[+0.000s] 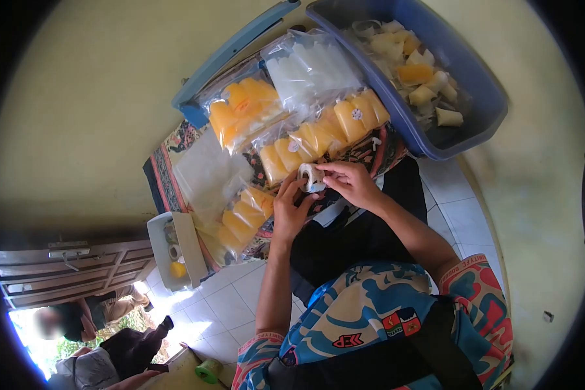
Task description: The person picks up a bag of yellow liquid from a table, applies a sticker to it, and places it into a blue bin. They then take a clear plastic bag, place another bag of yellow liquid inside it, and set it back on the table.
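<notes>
In front of my lap is a small white roll of stickers (313,179) with an open core. My left hand (290,209) grips it from the left, fingers curled at its side. From the right, my right hand (352,183) pinches the roll's edge between thumb and fingers. Just beyond lies a row of yellow-orange packs in clear plastic (315,138), two with small round white stickers. Near my left wrist rests another clear bag of yellow-orange packs (246,218). Further back are a bag of brighter orange packs (240,107) and a bag of whitish packs (312,70).
A large blue tub (484,123) at the right holds loose whitish and yellow pieces. Flat clear plastic bags (205,166) lie on the patterned cloth (166,153). A white box (194,260) stands at the left; a blue lid (224,55) leans behind. Two people (120,354) are near the doorway.
</notes>
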`<state>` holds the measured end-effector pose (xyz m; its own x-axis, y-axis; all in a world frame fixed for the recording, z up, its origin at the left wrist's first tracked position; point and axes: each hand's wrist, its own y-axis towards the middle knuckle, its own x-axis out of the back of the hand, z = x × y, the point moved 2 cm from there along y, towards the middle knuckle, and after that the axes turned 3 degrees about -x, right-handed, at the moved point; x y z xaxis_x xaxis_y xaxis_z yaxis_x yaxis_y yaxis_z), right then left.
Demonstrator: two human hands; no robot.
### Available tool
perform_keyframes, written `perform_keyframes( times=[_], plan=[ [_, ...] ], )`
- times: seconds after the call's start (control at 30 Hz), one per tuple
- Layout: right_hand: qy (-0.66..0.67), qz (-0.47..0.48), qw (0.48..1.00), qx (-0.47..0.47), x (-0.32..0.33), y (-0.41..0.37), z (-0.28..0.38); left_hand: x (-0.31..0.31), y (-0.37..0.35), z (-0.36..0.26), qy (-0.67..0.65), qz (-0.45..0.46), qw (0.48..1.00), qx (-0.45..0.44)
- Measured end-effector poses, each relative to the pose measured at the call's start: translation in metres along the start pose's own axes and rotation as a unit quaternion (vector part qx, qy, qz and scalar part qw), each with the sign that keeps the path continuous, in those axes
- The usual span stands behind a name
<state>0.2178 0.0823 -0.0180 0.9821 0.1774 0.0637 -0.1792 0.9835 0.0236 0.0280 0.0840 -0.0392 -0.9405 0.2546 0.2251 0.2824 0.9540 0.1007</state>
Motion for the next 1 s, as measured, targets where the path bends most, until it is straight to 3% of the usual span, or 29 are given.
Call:
perform_keyframes(
  times=[0.23, 0.53, 0.73, 1.0],
  plan=[
    [-0.031, -0.017, 0.999, 0.005, -0.001, 0.003, -0.005, 0.000, 0.000, 0.006, 0.025, 0.003, 0.999, -0.037],
    [-0.073, -0.009, 0.997, 0.014, -0.001, 0.004, 0.006, -0.004, 0.001, -0.015, 0.084, -0.013, 0.996, -0.005],
    [-0.088, -0.018, 0.995, 0.038, -0.001, 0.004, 0.007, -0.003, 0.001, -0.004, 0.155, -0.017, 0.986, -0.065],
    [-0.117, -0.038, 0.989, 0.077, 0.001, 0.004, 0.007, -0.004, 0.001, 0.000, 0.098, -0.038, 0.993, -0.049]
  ],
)
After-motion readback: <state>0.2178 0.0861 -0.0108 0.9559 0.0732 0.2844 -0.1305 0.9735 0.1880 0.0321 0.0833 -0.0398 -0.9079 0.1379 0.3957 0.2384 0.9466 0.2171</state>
